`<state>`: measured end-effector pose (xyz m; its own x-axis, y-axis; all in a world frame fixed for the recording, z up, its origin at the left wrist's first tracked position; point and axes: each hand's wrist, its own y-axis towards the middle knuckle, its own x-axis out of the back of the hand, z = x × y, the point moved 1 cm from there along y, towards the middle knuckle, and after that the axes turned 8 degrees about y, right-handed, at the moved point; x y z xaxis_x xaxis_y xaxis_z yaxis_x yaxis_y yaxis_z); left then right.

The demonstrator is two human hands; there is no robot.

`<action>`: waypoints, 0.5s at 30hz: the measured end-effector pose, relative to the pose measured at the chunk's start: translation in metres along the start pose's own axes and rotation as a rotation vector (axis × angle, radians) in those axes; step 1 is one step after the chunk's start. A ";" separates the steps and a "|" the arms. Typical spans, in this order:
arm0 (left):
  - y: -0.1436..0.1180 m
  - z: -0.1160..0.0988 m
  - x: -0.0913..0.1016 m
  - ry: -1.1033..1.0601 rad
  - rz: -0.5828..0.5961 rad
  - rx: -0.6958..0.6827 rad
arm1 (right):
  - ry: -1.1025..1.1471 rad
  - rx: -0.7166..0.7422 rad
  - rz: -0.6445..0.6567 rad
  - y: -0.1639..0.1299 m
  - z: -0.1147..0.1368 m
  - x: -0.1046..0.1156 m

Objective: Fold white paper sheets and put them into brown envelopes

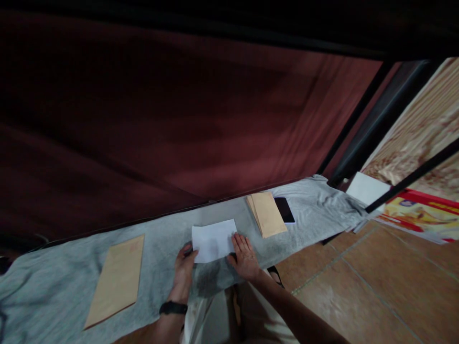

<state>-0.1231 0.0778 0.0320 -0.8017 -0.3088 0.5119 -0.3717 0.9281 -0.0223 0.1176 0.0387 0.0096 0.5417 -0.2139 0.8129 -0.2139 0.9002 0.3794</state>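
Observation:
A white sheet of paper (214,240) lies on the grey cloth in front of me, between my two hands. At its lower left edge, my left hand (184,266) has its fingers curled and its thumb against the paper, pinching the edge. Flat on the right edge rests my right hand (245,258), fingers stretched out and the thumb apart. Right of the paper is a small stack of tan envelopes (268,214), partly over a dark-screened phone (284,210). A larger tan envelope (118,277) lies to the left.
Grey cloth (161,253) covers the long narrow surface. Behind it hangs a dark red fabric panel (215,134). Black bars (358,114) stand at the right, near a white box (367,191) and a red-and-yellow printed box (423,215) above the tiled floor (358,286).

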 end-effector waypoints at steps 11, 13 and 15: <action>-0.011 -0.118 0.010 -0.417 0.129 -0.043 | 1.102 -0.399 -0.173 0.081 0.075 0.038; -0.009 -0.100 0.008 -0.298 0.036 0.053 | 1.355 -0.524 -0.240 0.088 0.074 0.049; -0.008 -0.073 0.000 -0.187 0.023 0.137 | 1.485 -0.552 -0.291 0.087 0.070 0.055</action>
<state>-0.0862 0.0852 0.0951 -0.8789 -0.3327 0.3419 -0.4021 0.9023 -0.1554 0.0714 0.0787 0.1181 0.8499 -0.1506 -0.5050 0.1583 0.9870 -0.0279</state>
